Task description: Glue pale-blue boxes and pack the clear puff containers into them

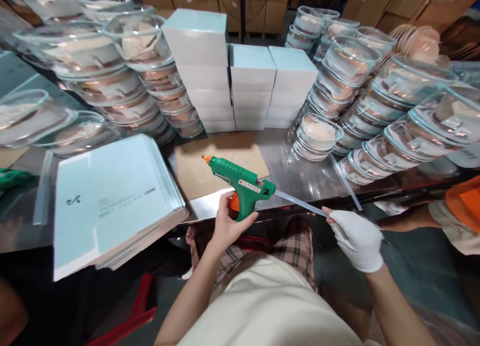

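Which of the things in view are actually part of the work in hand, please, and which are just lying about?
In hand:
- green glue gun, gripped by the bare left hand
- clear glue stick at the gun's back, pinched by the gloved right hand

Lying about:
- stack of flat pale blue cartons
- cardboard sheet
- white boxes
- stacked clear lidded containers
- spare glue stick

We look from one head-worn camera, forward and steeply down, close over our own lap at the frame's bottom. The steel table [300,176] crosses mid-frame, and stacked white boxes [240,86] fill the upper centre, farther off.
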A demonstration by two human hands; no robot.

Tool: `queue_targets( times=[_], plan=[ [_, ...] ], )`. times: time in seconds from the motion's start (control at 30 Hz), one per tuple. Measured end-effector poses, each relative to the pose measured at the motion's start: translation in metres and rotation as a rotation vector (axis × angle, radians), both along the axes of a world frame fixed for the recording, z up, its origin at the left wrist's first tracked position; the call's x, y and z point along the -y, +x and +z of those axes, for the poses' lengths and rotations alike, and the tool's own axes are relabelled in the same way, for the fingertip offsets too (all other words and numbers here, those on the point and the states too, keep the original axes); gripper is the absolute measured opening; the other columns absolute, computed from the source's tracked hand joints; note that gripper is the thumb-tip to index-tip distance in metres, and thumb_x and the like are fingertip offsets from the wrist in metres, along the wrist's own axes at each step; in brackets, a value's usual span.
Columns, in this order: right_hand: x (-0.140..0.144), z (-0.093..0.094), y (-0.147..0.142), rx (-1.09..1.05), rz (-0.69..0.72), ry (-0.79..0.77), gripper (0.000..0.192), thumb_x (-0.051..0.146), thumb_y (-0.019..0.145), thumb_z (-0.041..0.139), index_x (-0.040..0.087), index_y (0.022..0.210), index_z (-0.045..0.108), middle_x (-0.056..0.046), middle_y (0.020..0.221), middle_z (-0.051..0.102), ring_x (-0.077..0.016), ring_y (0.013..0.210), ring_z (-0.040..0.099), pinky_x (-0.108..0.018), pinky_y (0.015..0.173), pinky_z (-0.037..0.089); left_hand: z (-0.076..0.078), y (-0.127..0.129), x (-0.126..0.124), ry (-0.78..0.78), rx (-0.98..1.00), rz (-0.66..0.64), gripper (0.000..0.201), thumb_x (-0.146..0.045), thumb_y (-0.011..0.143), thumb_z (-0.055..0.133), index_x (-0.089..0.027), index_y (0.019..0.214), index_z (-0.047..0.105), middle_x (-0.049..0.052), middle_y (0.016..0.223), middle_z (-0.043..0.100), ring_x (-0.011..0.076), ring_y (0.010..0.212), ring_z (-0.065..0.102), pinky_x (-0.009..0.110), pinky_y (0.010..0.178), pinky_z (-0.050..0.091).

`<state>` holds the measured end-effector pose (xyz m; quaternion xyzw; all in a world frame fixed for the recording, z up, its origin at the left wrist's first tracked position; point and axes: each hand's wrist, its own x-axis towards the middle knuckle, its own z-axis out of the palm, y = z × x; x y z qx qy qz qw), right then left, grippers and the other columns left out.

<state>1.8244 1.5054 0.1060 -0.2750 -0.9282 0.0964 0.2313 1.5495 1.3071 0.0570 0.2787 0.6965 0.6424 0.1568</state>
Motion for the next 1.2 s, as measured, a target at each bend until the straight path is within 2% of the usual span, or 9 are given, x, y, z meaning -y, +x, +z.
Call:
queue_targets(
  times=[0.17, 0.3, 0.43, 0.6, 0.83, 0.93, 1.03, 1.1, 1.2],
  plan=[
    [-0.004, -0.026, -0.008, 0.117, 0.065, -0.487, 0.048, 0.047, 0.109, 0.041, 0.020, 0.110, 0.081, -0.003, 0.073, 0.077, -0.0183, 0.063, 0.071, -0.028, 0.061, 0.057, 0.000, 0.005, -0.002, -0.043, -0.074, -0.119, 0.054, -0.045, 0.075, 0.086, -0.023, 0.114, 0.056, 0.003, 0.105, 0.064, 0.0216, 0.095, 0.064, 0.033, 0.086, 0.054],
    [-0.017, -0.051, -0.005, 0.030, 0.043, -0.116, 0.038, 0.038, 0.108, 0.048, 0.021, 0.119, 0.079, -0.008, 0.107, 0.082, -0.0206, 0.092, 0.078, -0.029, 0.081, 0.058, -0.002, 0.005, -0.014, -0.072, -0.053, -0.133, 0.059, -0.045, 0.074, 0.089, -0.022, 0.118, 0.057, 0.005, 0.108, 0.067, 0.0229, 0.098, 0.067, 0.034, 0.089, 0.055],
    [-0.064, -0.074, -0.014, 0.113, 0.018, 0.174, 0.036, 0.032, 0.107, 0.048, 0.018, 0.120, 0.079, -0.011, 0.101, 0.082, -0.0220, 0.089, 0.077, -0.029, 0.076, 0.053, -0.010, 0.007, -0.056, -0.167, -0.013, -0.147, 0.061, -0.044, 0.080, 0.086, -0.020, 0.125, 0.053, 0.008, 0.116, 0.070, 0.0247, 0.102, 0.070, 0.035, 0.088, 0.056],
    [-0.129, -0.081, -0.032, 0.225, 0.055, 0.250, 0.030, 0.030, 0.101, 0.056, 0.017, 0.102, 0.082, -0.011, 0.094, 0.082, -0.0240, 0.084, 0.073, -0.032, 0.075, 0.052, -0.009, 0.005, -0.104, -0.596, -0.272, -0.120, 0.055, -0.047, 0.081, 0.084, -0.017, 0.121, 0.060, 0.016, 0.123, 0.066, 0.0364, 0.121, 0.064, 0.048, 0.101, 0.051],
    [-0.135, -0.094, -0.033, 0.196, 0.030, 0.313, 0.037, 0.034, 0.101, 0.051, 0.016, 0.103, 0.083, -0.016, 0.102, 0.080, -0.0269, 0.083, 0.069, -0.035, 0.071, 0.049, -0.003, 0.014, -0.115, -0.680, -0.344, -0.129, 0.068, -0.067, 0.084, 0.078, -0.012, 0.123, 0.067, 0.022, 0.127, 0.064, 0.0429, 0.127, 0.059, 0.054, 0.105, 0.047],
    [-0.136, -0.100, -0.033, 0.206, 0.009, 0.332, 0.037, 0.036, 0.103, 0.050, 0.018, 0.111, 0.082, -0.014, 0.104, 0.080, -0.0260, 0.082, 0.069, -0.034, 0.067, 0.047, 0.013, 0.017, -0.084, -0.548, -0.368, -0.204, 0.082, -0.065, 0.086, 0.077, -0.011, 0.144, 0.058, 0.021, 0.127, 0.065, 0.0381, 0.122, 0.063, 0.048, 0.102, 0.052],
    [-0.140, -0.099, -0.032, 0.209, 0.044, 0.328, 0.037, 0.038, 0.103, 0.051, 0.017, 0.114, 0.079, -0.012, 0.106, 0.080, -0.0265, 0.085, 0.071, -0.035, 0.069, 0.050, 0.047, -0.004, -0.011, -0.295, -0.453, -0.213, 0.068, -0.060, 0.093, 0.071, -0.026, 0.150, 0.055, 0.010, 0.125, 0.070, 0.0274, 0.114, 0.068, 0.038, 0.099, 0.056],
    [-0.139, -0.093, -0.031, 0.183, 0.073, 0.350, 0.037, 0.040, 0.103, 0.053, 0.015, 0.115, 0.077, -0.015, 0.109, 0.080, -0.0285, 0.088, 0.073, -0.037, 0.071, 0.052, 0.074, -0.042, 0.049, -0.310, -0.575, 0.091, 0.051, -0.060, 0.099, 0.061, -0.028, 0.140, 0.064, 0.008, 0.124, 0.072, 0.0265, 0.113, 0.068, 0.041, 0.103, 0.055],
    [-0.128, -0.074, -0.037, 0.023, 0.058, 0.438, 0.036, 0.038, 0.103, 0.055, 0.012, 0.118, 0.075, -0.019, 0.111, 0.079, -0.0331, 0.093, 0.075, -0.042, 0.078, 0.055, 0.102, -0.123, 0.129, -0.657, -0.589, 0.679, 0.064, -0.065, 0.095, 0.062, -0.013, 0.133, 0.066, 0.016, 0.118, 0.073, 0.0329, 0.104, 0.069, 0.056, 0.101, 0.055]
  ],
)
